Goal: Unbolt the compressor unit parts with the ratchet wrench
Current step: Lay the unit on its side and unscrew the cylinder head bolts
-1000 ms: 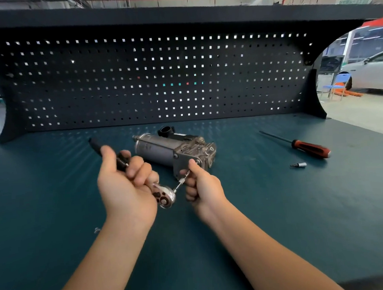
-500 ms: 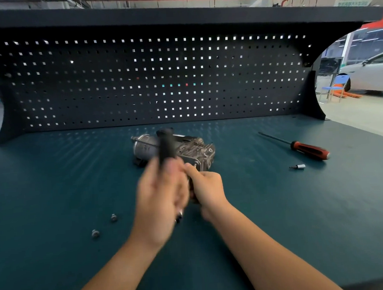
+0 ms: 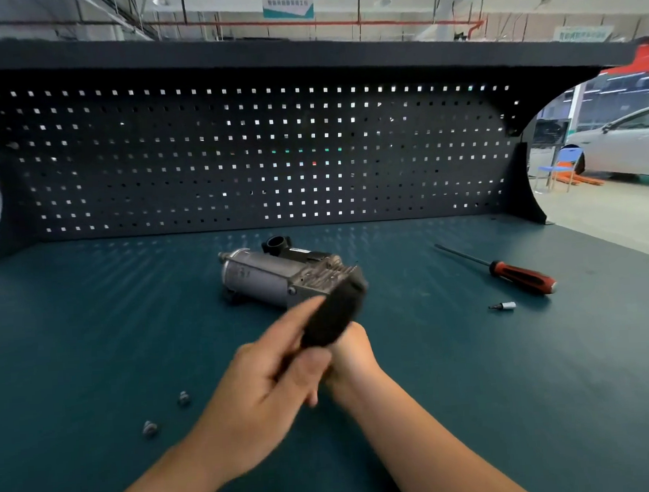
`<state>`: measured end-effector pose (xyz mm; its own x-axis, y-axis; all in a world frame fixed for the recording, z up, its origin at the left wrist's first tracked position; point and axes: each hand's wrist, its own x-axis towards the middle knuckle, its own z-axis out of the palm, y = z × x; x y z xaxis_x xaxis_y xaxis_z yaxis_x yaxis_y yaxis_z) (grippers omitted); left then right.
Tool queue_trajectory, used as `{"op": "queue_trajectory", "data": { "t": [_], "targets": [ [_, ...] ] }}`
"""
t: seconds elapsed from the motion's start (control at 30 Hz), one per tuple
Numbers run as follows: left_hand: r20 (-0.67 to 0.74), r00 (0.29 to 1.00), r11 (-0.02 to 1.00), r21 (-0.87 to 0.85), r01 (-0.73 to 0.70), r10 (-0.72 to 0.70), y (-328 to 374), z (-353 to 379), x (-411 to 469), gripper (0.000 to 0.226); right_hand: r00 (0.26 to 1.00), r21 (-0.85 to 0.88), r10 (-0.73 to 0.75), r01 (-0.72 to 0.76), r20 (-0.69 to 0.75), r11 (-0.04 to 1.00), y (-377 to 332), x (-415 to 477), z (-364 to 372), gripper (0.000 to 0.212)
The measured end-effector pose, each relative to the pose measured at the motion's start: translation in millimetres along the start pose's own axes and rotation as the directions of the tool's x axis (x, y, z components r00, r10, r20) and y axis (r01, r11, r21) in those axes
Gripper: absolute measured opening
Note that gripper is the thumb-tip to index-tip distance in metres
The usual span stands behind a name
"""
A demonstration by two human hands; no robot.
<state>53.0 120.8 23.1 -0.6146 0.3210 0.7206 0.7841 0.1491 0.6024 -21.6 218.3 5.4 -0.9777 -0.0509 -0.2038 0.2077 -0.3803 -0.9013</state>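
The grey metal compressor unit (image 3: pixel 275 275) lies on its side on the green bench top, a black port at its back. My left hand (image 3: pixel 263 394) grips the ratchet wrench (image 3: pixel 334 313) by its black handle, which is blurred and points up-right over the unit's near end. The wrench head is hidden behind my hands. My right hand (image 3: pixel 350 358) sits closed just behind the left, at the wrench's head end; what it pinches is hidden. Two loose bolts (image 3: pixel 150 428) (image 3: pixel 183 399) lie on the mat to the left of my left forearm.
A red-handled screwdriver (image 3: pixel 522 277) lies to the right of the unit, with a small silver socket bit (image 3: pixel 504 306) in front of it. A black pegboard (image 3: pixel 256 155) and shelf close off the back of the bench (image 3: pixel 74 337).
My left hand has swung the wrench handle from the far left, over the top, to the right of the unit's end. My right hand stayed at the wrench head. The compressor has not shifted.
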Motion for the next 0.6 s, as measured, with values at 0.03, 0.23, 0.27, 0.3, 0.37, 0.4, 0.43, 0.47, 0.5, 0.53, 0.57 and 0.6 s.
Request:
{"op": "queue_trajectory", "data": {
  "t": [0.03, 0.23, 0.27, 0.3, 0.37, 0.4, 0.43, 0.47, 0.5, 0.53, 0.57, 0.6],
  "targets": [
    [0.140, 0.986, 0.973, 0.201, -0.116, 0.089, -3, 1, 0, 0.034, 1.000, 0.028, 0.019, -0.018, -0.010, 0.999, -2, -1, 1, 0.037],
    [0.124, 0.973, 0.874, 0.427, -0.230, 0.196, -4, 8, 2, 0.040, 0.996, -0.014, -0.072, 0.072, -0.051, 0.997, 1, -5, -2, 0.031],
    [-0.029, 0.993, 0.948, 0.301, -0.100, 0.114, -5, 9, 2, 0.046, 0.997, 0.016, -0.072, 0.073, -0.040, 0.997, 2, -6, -2, 0.030],
    [-0.193, 0.981, 0.988, 0.150, 0.041, -0.012, -5, 10, 4, 0.051, 0.997, 0.032, -0.068, 0.069, -0.043, 0.997, 3, -4, -1, 0.031],
    [-0.435, 0.831, 0.935, -0.222, 0.275, -0.347, -7, 7, 13, 0.049, 0.999, 0.091, -0.037, 0.040, -0.039, 0.995, 2, -3, 1, 0.030],
    [-0.464, 0.721, 0.840, -0.443, 0.315, -0.515, -11, 4, 15, 0.051, 1.000, 0.123, -0.008, 0.011, -0.030, 0.992, 1, -3, 1, 0.029],
    [-0.440, 0.625, 0.712, -0.644, 0.281, -0.645, -15, 1, 16, 0.054, 1.000, 0.167, 0.024, -0.022, -0.011, 0.986, 0, -3, 2, 0.028],
    [-0.404, 0.532, 0.580, -0.786, 0.214, -0.744, -16, -2, 17, 0.056, 0.999, 0.205, 0.050, -0.049, -0.002, 0.978, 0, -3, 3, 0.027],
    [-0.380, 0.458, 0.495, -0.854, 0.160, -0.804, -20, -5, 16, 0.057, 0.998, 0.243, 0.069, -0.070, 0.011, 0.967, -1, -3, 3, 0.026],
    [-0.366, 0.417, 0.452, -0.883, 0.125, -0.832, -25, -7, 14, 0.057, 0.997, 0.261, 0.080, -0.080, 0.012, 0.962, 0, -3, 2, 0.026],
    [-0.353, 0.412, 0.427, -0.899, 0.099, -0.840, -23, -9, 13, 0.057, 0.997, 0.275, 0.082, -0.082, 0.012, 0.958, 1, -3, 2, 0.026],
    [-0.363, 0.443, 0.443, -0.892, 0.088, -0.820, -22, -7, 13, 0.056, 0.997, 0.259, 0.078, -0.076, 0.003, 0.963, 2, -2, 2, 0.026]
  ]
}}
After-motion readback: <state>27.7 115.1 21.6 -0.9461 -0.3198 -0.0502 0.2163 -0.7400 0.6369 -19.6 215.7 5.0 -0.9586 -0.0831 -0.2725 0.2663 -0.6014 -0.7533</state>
